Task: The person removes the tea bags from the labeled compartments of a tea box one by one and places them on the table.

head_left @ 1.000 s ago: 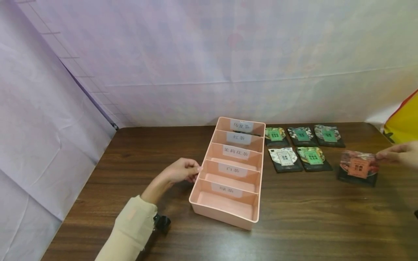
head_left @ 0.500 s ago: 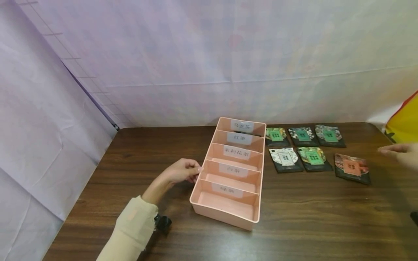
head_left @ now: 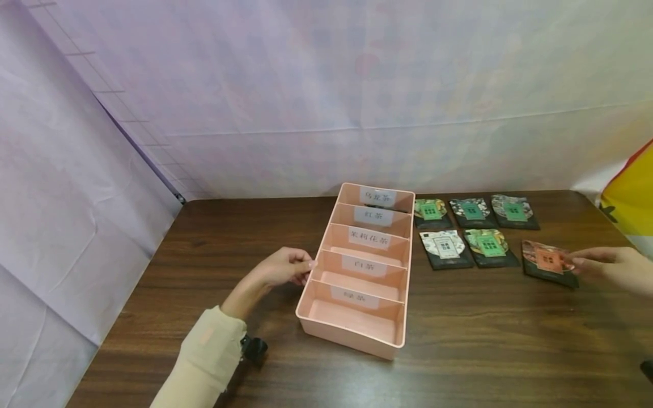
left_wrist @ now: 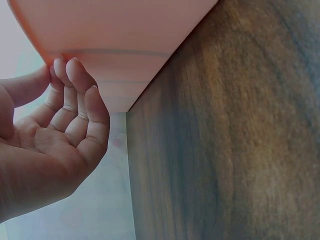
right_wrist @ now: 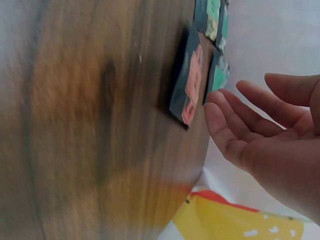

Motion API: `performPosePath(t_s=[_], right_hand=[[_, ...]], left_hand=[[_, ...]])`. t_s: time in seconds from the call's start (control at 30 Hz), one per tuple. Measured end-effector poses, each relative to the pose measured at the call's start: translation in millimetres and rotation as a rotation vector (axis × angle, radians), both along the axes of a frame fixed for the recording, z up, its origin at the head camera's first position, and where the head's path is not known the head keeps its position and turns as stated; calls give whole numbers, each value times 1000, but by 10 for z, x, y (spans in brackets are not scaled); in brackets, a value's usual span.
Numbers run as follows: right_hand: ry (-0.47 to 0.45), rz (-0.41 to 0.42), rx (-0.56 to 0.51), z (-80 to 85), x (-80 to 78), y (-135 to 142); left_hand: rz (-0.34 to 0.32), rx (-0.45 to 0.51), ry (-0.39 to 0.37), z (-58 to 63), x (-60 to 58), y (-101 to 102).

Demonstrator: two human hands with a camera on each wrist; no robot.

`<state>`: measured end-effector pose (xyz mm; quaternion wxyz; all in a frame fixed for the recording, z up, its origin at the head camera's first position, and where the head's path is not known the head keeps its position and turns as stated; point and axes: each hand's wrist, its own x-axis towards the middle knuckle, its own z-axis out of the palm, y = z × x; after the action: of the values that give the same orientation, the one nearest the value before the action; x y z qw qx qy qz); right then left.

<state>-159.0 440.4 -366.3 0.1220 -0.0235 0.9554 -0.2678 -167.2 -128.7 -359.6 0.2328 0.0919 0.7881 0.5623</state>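
Observation:
My left hand [head_left: 283, 266] pinches the left rim of a pink divided storage box [head_left: 352, 336] between thumb and fingertips. In the left wrist view, the fingertips [left_wrist: 75, 67] lie against the box's side wall [left_wrist: 130, 30]. Labelled dividers split the box into several compartments, and a dark edge shows in the farthest one. My right hand [head_left: 612, 265] is at the right end of a red-labelled tea packet [head_left: 548, 262], overlapping it in the head view. From the right wrist, that packet [right_wrist: 192, 80] lies flat while the right hand [right_wrist: 270, 125] has its fingers loosely bent and thumb apart.
Between box and red packet lie a white-labelled packet [head_left: 446, 249] and a green-labelled packet [head_left: 491, 248]. Behind them are three more green-labelled packets, one of them [head_left: 515, 212] at the right. A pale cloth [head_left: 357, 113] hangs behind the table [head_left: 229, 226]; yellow fabric [head_left: 632, 198] is at right.
The red-labelled tea packet, held by my right hand a second ago, now lies on the table. That hand drew off to the right, then came back left to it. The left hand stays still.

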Motion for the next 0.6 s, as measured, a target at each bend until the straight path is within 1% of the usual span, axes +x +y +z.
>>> performPosePath(t_s=[0.1, 0.27, 0.4, 0.6], right_hand=[[-12, 11, -24, 32, 66, -121], [-41, 28, -44, -5, 91, -188], [-61, 35, -52, -51, 78, -226], [-85, -6, -74, -88, -8, -250]], left_hand=[[2, 3, -2, 4, 7, -1], [0, 2, 3, -3, 4, 0], [-1, 3, 5, -7, -1, 2], [-2, 4, 6, 3, 2, 0]])
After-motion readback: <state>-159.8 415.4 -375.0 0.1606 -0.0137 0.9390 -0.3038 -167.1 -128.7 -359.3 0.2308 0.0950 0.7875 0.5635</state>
